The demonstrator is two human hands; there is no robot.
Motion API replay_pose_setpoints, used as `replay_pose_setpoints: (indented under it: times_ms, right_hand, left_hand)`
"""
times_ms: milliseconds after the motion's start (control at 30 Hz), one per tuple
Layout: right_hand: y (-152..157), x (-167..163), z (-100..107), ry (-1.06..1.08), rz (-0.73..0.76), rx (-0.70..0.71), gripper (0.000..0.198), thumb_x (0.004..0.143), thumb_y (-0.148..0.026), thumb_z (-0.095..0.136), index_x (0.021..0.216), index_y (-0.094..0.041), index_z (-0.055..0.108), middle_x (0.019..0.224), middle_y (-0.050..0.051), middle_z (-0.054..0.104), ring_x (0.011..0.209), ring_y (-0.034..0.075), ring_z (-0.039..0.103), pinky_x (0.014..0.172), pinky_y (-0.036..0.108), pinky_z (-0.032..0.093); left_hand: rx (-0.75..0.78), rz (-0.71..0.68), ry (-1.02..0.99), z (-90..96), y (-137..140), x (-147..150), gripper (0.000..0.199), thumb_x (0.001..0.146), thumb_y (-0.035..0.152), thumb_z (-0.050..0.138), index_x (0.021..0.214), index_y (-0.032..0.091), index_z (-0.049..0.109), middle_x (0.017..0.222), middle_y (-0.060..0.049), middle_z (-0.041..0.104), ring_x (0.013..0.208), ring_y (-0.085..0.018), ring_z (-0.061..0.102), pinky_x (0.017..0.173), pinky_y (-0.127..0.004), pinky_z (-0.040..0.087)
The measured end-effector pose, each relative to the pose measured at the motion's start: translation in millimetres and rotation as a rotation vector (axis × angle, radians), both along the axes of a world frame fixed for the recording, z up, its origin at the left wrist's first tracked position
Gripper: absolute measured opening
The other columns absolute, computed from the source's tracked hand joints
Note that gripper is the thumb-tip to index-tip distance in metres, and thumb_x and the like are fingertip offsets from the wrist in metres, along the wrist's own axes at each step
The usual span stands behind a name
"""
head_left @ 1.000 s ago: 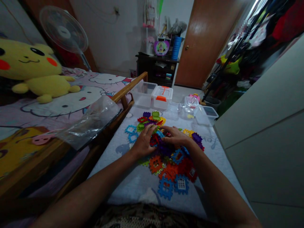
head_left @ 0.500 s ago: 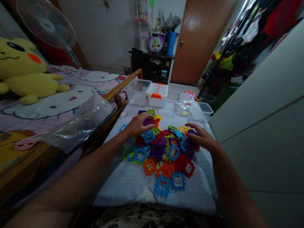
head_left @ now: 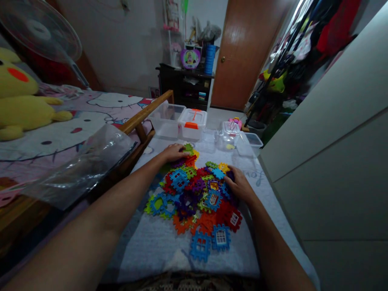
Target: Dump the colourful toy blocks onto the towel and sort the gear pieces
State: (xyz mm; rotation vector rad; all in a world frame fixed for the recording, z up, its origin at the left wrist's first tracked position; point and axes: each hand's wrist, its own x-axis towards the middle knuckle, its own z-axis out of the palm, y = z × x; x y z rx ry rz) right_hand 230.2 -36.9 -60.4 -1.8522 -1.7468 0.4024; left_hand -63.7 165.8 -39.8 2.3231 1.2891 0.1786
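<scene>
A loose heap of colourful plastic interlocking building tiles [head_left: 198, 185], with toothed edges and some window-shaped centres, lies on the cloth-covered table. My left hand [head_left: 175, 153] rests at the heap's far left edge, its fingers extended over purple tiles beside a green tile [head_left: 188, 148]. Along the right edge, my right hand [head_left: 239, 184] touches dark tiles, fingers apart, close to a yellow tile [head_left: 224, 167]. Neither hand grips a tile that I can make out. Two blue window tiles [head_left: 200, 245] lie nearest me, next to red and orange ones.
Behind the heap stand an open clear bin [head_left: 167, 121], a lidded box with orange latches [head_left: 194, 124] and smaller clear containers [head_left: 230, 131]. A wooden bed rail [head_left: 148, 111] with a plastic bag [head_left: 87, 165] borders the left; a white cabinet [head_left: 339, 161] borders the right.
My left hand has moved outward to the heap's far left edge. My right hand has come down against the right side. The view has shifted slightly to the right.
</scene>
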Motion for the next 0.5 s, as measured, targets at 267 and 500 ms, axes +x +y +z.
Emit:
replay_pose_setpoints:
  times_ms: [267,500]
  right_hand:
    - [24.4,-31.5,24.5,0.306,0.271,-0.058,0.051,0.084,-0.033,0.055,0.133,-0.018,0.054,0.132,0.012,0.062,0.121,0.026,0.058,0.107,0.048,0.042]
    - [27.5,-41.3,51.1,0.518,0.446,-0.047,0.052,0.083,-0.038,0.062,0.133,-0.023,0.054,0.139,0.011,0.058,0.128,0.027,0.054,0.108,0.047,0.042]
  left_hand:
    - [-0.022,-0.186,-0.033,28.9,-44.9,5.3,0.059,0.079,0.066,0.055,0.115,0.021,0.067,0.123,-0.010,0.068,0.115,-0.032,0.059,0.103,-0.044,0.038]
    - [-0.048,-0.249,-0.282,46.3,-44.4,10.5,0.053,0.091,0.057,0.038,0.111,0.018,0.068,0.116,-0.007,0.070,0.105,-0.024,0.063,0.095,-0.033,0.047]
